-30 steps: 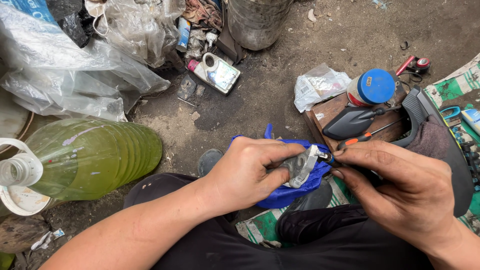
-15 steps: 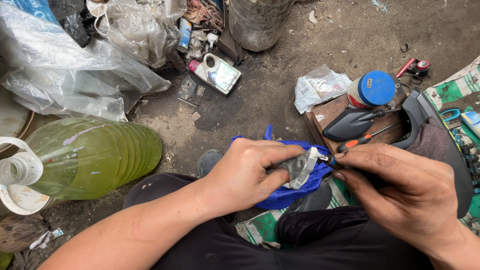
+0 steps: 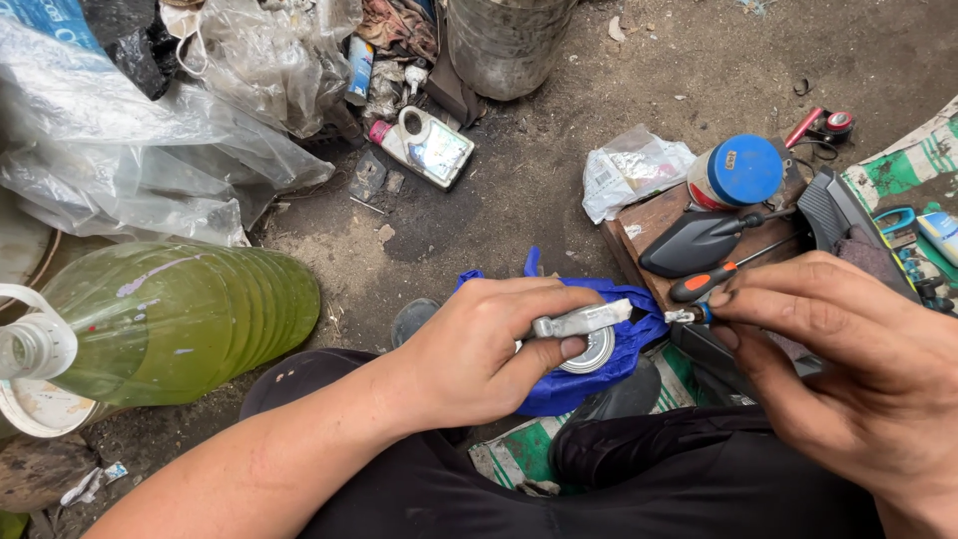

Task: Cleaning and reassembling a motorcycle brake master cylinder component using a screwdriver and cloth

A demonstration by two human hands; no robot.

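At the far left a large green plastic bottle [image 3: 170,319] lies on the dirt floor. Near the middle, the left hand [image 3: 479,349] grips a small grey metal part [image 3: 582,320] wrapped in a blue cloth [image 3: 609,369], thumb pressed on it. Just right, the right hand [image 3: 858,369] pinches a small tool with a blue collar [image 3: 691,315], perhaps a screwdriver, its tip touching the part.
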